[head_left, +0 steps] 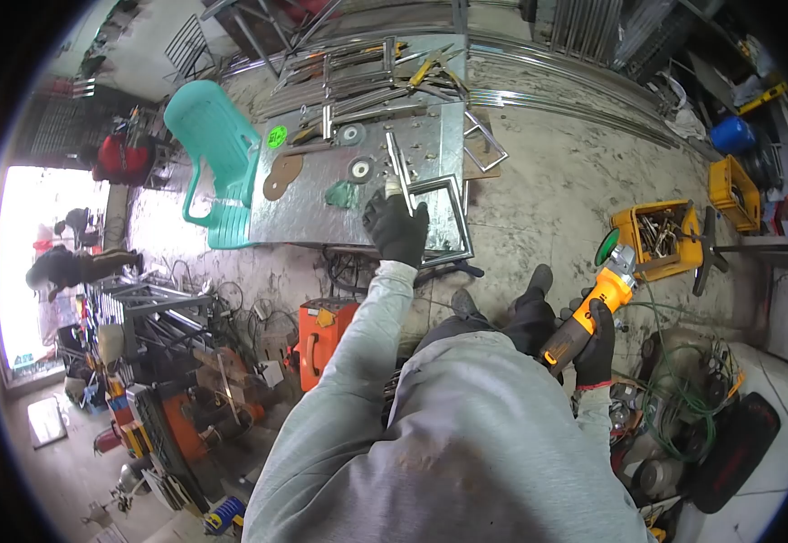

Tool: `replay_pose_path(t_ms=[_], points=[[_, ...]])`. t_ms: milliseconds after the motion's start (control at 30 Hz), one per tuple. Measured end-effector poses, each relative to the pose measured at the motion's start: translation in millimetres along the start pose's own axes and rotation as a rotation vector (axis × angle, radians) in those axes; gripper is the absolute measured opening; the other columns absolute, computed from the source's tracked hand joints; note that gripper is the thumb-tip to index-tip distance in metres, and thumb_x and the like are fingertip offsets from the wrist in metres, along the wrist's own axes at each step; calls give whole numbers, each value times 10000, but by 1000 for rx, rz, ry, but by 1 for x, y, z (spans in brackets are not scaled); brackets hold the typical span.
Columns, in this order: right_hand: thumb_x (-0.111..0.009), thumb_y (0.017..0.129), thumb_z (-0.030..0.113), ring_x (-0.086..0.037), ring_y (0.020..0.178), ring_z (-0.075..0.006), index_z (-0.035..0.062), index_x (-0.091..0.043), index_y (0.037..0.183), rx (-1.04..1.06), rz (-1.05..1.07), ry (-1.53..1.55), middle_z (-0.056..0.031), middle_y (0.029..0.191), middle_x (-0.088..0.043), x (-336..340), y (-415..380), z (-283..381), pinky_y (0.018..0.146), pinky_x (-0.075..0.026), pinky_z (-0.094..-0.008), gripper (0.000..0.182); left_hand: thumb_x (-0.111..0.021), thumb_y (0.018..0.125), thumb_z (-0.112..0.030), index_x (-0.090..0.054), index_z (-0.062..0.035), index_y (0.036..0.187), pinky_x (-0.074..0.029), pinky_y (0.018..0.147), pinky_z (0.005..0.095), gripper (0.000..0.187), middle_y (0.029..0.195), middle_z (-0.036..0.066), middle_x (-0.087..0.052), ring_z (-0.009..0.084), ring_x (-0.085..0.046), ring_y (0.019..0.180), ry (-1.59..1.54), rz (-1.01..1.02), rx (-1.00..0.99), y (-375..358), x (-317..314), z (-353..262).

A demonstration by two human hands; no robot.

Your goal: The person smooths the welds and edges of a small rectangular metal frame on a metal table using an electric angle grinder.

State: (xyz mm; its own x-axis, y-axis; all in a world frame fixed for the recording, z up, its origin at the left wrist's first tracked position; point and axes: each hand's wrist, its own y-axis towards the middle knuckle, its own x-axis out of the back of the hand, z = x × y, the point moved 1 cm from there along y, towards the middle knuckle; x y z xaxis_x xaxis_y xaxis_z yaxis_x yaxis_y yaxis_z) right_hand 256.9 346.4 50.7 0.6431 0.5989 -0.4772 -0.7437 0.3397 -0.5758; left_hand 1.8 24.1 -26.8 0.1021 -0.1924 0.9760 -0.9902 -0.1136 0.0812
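Observation:
My left hand (396, 233), in a dark glove, reaches over the metal-topped table (308, 213). Its fingers are closed at the near-left side of a rectangular metal frame (460, 214), partly hiding that side. Thin metal strips (397, 156) lie just beyond the fingertips. Down at my right side, my right hand (599, 342), also gloved, is wrapped round the body of a yellow and black angle grinder (595, 308). The grinder's head points up and away from me, and its green disc (606, 246) faces left, apart from the frame.
Metal pieces and yellow-handled pliers (423, 71) crowd the table's far end. A green plastic chair (213, 136) stands left of it. At right are a yellow crate (677, 217) of tools and tangled green cable (697, 403). An orange case (326, 339) sits near my left arm.

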Motion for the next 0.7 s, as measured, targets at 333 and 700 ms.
replay_pose_path(t_ms=[333,700], points=[[-699,1043,349,-757,900,-244,72,-582,1378,-50,114,-136,-90,1044,-707,-17,5,5,795,-664,-422,450,-695,984,-343,-721,-91,1214,-512,947,553,343,1151,169,-736,424,-711,1017,-51,-255,-232,-15,8,8],[-711,1020,265,-777,889,-276,24,-556,1372,-91,101,-61,-121,1012,-702,-12,4,6,813,-682,-450,454,-791,892,-526,-645,-81,1450,-497,1079,535,728,1329,241,-694,453,-640,1258,-113,-216,232,36,45,92]])
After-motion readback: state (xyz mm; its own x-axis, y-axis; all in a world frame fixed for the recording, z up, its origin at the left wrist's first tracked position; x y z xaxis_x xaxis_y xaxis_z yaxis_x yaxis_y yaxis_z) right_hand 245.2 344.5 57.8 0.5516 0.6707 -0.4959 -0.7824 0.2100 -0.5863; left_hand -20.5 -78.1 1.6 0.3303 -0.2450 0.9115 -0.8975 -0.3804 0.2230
